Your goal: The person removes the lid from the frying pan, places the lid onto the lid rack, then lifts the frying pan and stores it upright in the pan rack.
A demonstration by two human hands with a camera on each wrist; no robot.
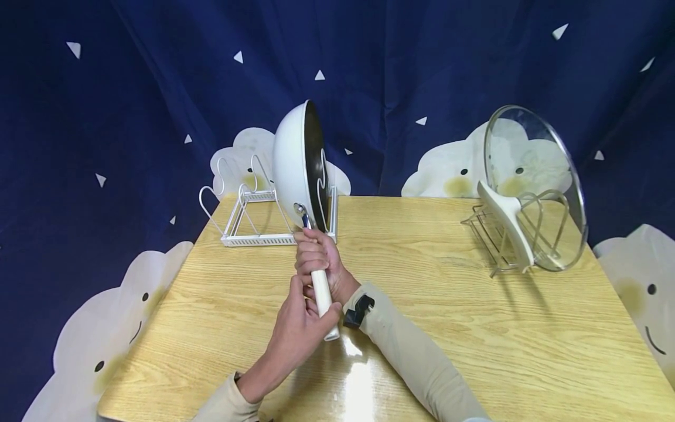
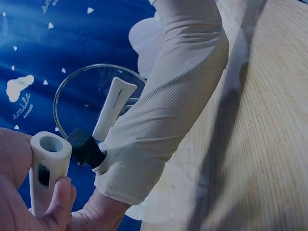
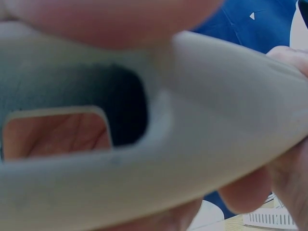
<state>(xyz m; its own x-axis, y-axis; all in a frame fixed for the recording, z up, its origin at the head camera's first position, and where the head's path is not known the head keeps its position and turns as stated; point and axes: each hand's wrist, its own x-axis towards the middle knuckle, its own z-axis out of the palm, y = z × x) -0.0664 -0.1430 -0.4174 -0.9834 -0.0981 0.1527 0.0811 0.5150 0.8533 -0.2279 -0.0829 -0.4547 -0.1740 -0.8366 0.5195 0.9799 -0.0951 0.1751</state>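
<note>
A white wok (image 1: 289,158) with a dark inside is tilted up on its side at the white wire rack (image 1: 258,239), and one rack wire crosses in front of its dark face. Its pale handle (image 1: 323,293) points toward me. Close to the pan, my right hand (image 1: 323,258) grips the handle with curled fingers. Lower down, my left hand (image 1: 297,328) holds the handle's end, thumb along one side. The left wrist view shows the handle's slotted end (image 2: 50,151) between thumb and fingers. In the right wrist view the slotted handle (image 3: 216,106) fills most of the picture.
At the table's right, a glass lid (image 1: 532,176) with a white handle leans upright in a metal wire stand (image 1: 490,240). The wooden table (image 1: 411,252) ends at a dark blue curtain (image 1: 369,88) with cloud prints.
</note>
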